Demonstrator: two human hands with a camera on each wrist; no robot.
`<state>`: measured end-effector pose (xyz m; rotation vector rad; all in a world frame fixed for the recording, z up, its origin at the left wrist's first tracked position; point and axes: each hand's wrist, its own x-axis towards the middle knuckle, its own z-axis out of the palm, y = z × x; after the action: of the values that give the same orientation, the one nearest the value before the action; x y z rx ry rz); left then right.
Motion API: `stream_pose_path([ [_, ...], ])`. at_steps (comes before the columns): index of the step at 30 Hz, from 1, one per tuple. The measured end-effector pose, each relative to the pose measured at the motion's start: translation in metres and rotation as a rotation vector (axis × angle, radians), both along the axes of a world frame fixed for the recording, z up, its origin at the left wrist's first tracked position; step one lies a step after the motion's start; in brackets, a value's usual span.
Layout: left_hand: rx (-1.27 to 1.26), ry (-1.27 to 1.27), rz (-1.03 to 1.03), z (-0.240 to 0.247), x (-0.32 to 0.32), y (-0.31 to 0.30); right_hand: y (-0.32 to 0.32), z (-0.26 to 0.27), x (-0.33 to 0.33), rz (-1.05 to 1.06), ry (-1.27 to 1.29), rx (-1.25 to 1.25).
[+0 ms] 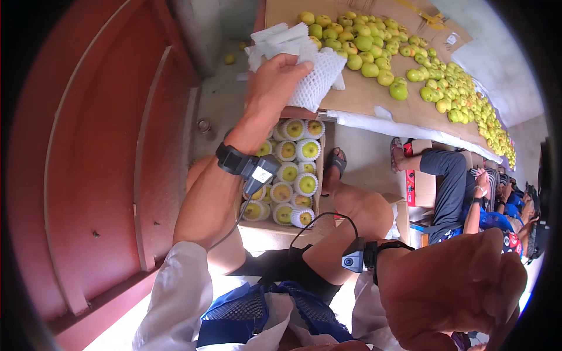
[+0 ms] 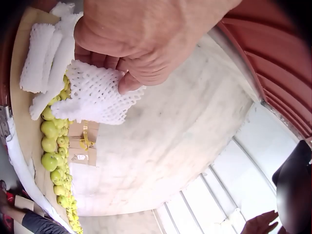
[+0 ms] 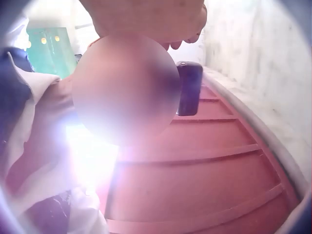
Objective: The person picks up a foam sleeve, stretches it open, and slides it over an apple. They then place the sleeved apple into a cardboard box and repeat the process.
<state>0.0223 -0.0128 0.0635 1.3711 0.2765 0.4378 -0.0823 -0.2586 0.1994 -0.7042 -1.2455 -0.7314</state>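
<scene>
My left hand (image 1: 274,82) pinches a white foam net sleeve (image 1: 319,76) between thumb and fingers, over the cardboard-covered table. In the left wrist view the sleeve (image 2: 100,95) hangs flat below the thumb. More white foam sleeves (image 1: 278,38) lie in a stack beside that hand. My right hand (image 1: 456,286) is raised close to the head camera, at the lower right, with its fingers loosely bent. From the right wrist its fingers (image 3: 195,36) show above a dark device (image 3: 190,87) next to the head; nothing shows in the hand.
Many green-yellow apples (image 1: 363,44) spread over the cardboard (image 1: 351,96). Below the table's edge, a carton (image 1: 321,175) holds apples in white foam nets (image 1: 287,151). A red door (image 1: 105,146) stands left. Another person (image 1: 451,175) sits at the right near open boxes.
</scene>
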Motion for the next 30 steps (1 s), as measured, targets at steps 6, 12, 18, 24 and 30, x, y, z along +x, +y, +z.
stream_pose_path([
  [6, 0.0, 0.0, 0.027, 0.011, -0.005, -0.003, 0.038, 0.011, -0.005, 0.499, -0.133, 0.395],
  [12, -0.006, -0.029, 0.045, -0.001, 0.001, 0.006, -0.031, -0.004, -0.009, 0.031, 0.032, -0.145],
  [18, -0.021, -0.052, 0.027, 0.002, -0.002, 0.004, -0.027, -0.009, -0.002, 0.095, -0.042, 0.003],
  [24, -0.022, -0.046, 0.022, 0.005, -0.005, 0.003, -0.019, -0.014, -0.008, 0.07, -0.028, 0.163],
  [30, -0.033, -0.066, 0.024, 0.002, -0.002, 0.003, 0.047, 0.025, -0.017, 0.702, -0.293, 0.887],
])
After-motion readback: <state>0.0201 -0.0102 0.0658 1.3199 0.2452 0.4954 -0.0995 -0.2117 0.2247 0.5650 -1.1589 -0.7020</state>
